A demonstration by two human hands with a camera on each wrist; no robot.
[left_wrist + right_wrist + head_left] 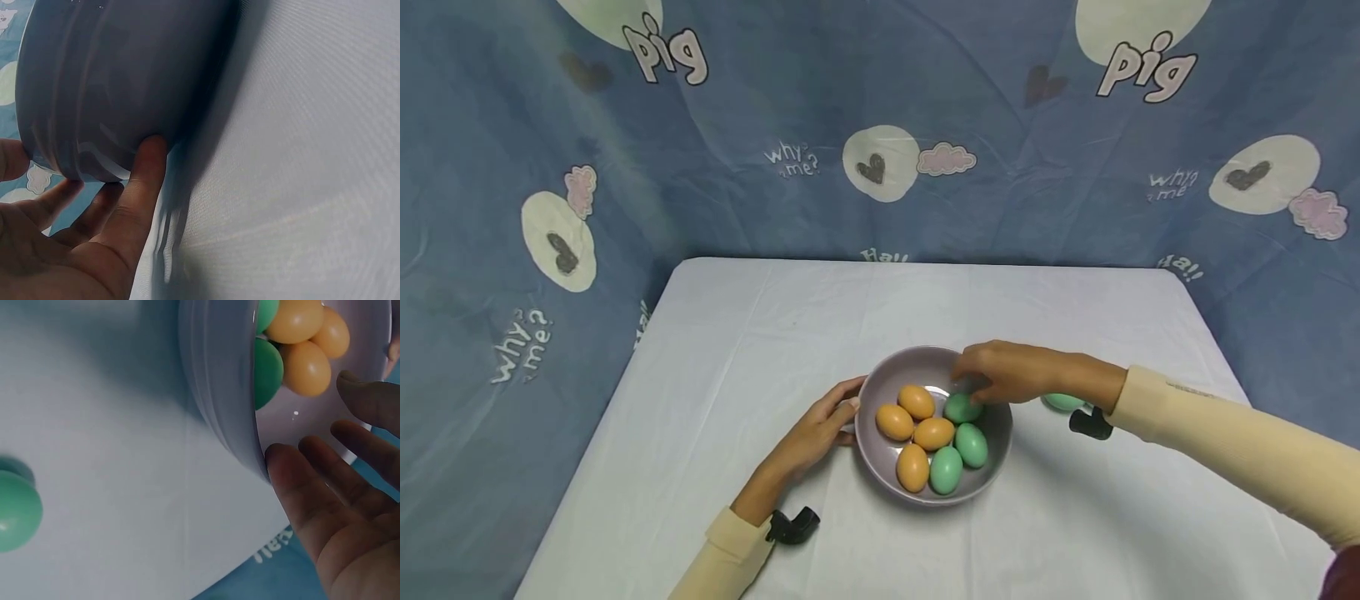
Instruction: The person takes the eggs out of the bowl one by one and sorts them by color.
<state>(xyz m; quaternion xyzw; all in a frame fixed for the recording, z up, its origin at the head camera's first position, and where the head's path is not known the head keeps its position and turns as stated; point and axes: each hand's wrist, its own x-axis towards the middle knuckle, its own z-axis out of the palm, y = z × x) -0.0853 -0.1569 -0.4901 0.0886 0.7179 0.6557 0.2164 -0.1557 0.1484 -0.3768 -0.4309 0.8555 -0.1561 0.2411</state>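
So the bowl [925, 362] is a smooth, glossy greyish-mauve round one, sitting on a white cloth [737, 342] with faint creases; inside are four orange eggs [913, 467] and three green eggs [972, 445], all smooth ovals with a bit of shine, bunched together on the bottom; a loose green egg [1063, 402] lies on the cloth outside, partly hidden by the right forearm.

Left hand [816, 429] is gripping the bowl's side, thumb up by the rim and fingers against the outer wall; right hand [1009, 371] reaches in over the far right side, fingers loosely bent and spread, nothing in its grasp.

From overhead you'd swear it's touching an egg; the right wrist view shows the fingertips apart from the eggs; the left wrist view shows the ridged bands round the bowl's outside, plus the cloth's fine weave.
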